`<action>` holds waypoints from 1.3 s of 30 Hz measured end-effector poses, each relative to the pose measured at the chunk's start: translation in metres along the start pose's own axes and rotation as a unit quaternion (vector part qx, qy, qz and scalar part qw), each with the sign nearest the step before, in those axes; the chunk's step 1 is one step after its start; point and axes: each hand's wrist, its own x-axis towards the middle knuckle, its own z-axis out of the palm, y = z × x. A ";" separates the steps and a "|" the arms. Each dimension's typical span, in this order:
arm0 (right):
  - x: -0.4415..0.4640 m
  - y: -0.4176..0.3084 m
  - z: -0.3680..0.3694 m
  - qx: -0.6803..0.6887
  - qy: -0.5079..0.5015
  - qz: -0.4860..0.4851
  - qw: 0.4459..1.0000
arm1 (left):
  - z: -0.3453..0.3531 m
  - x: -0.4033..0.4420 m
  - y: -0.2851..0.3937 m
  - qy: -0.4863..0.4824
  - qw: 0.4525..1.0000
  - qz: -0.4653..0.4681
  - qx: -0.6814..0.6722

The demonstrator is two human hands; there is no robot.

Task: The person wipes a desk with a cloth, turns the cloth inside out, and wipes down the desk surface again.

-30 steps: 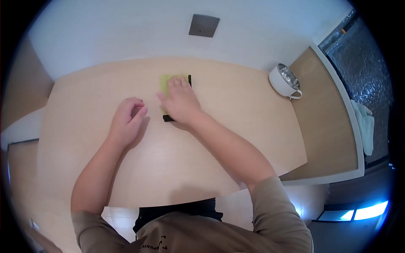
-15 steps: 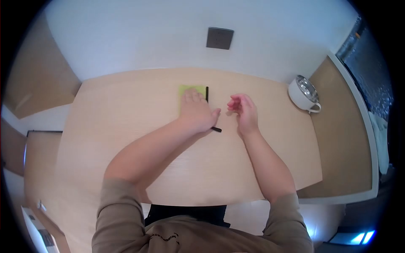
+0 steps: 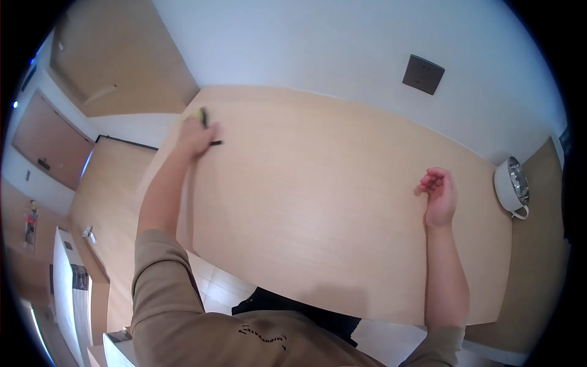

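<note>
My left hand lies over a yellow-green item with black strips at the far left of the light wooden table. The hand is blurred and covers most of the item, its fingers pressed on it. Over at the right side of the table, my right hand rests on its edge with fingers curled loosely and apart, holding nothing.
A white cup with a metal inside and a handle stands at the table's right end by a wooden side panel. A dark wall socket is on the wall behind. A door shows at far left.
The yellow-green item went from my right hand to under my left hand, which carried it to the table's far left. My right hand moved right. The view has swung left.
</note>
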 end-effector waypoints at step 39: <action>-0.002 0.001 0.016 0.003 -0.012 0.060 0.998 | -0.013 -0.050 0.122 -0.013 0.971 0.237 -0.030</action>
